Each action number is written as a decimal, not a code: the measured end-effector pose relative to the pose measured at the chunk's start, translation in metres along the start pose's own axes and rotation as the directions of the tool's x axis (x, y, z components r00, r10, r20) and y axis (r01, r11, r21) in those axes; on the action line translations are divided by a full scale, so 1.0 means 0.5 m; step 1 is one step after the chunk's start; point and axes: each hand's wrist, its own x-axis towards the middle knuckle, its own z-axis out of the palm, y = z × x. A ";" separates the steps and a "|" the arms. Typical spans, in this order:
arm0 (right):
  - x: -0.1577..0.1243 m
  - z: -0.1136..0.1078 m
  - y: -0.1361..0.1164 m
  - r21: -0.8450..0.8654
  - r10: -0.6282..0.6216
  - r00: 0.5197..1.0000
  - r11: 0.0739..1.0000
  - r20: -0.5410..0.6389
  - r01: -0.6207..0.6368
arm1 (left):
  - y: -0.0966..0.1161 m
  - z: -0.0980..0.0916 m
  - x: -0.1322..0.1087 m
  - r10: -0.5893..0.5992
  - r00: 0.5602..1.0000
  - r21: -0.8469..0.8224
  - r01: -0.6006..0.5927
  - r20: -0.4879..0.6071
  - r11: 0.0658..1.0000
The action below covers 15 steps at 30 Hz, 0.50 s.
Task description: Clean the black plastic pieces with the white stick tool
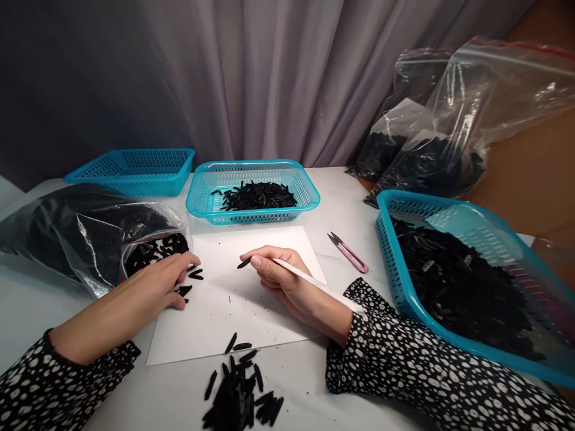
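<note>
My left hand (168,278) is at the mouth of a clear plastic bag (90,224) full of small black strips. Its thumb and fingers are apart, beside a few loose black strips (196,274) on a white paper sheet (211,326). Over the same sheet, my right hand (287,278) pinches one small black strip (244,263) between thumb and forefinger. A slim white pen-like stick (309,278) also lies in that hand, running back toward the wrist; its exact kind cannot be made out. Nearer to me, a loose pile of black strips (233,395) rests on the table.
A blue basket (252,218) holding black strips stands at the back, another blue basket (130,185) behind the bag. Pink-handled thread snips (348,252) lie right of the paper. At right are a large blue basket (404,281) of black pieces and zip bags (431,161).
</note>
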 end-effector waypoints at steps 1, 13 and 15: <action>0.000 0.000 0.000 0.002 0.000 1.000 1.000 0.002 0.000 | -0.003 0.002 0.007 0.016 0.999 0.046 -0.018 0.036 0.999; -0.014 0.001 -0.012 -0.296 0.012 0.881 0.944 0.473 0.146 | 0.014 0.012 0.017 0.113 0.993 0.190 -0.119 0.038 0.975; -0.025 0.006 -0.007 -0.365 0.108 0.724 0.907 0.682 0.208 | 0.011 0.018 0.015 0.124 0.992 0.190 -0.125 0.017 0.974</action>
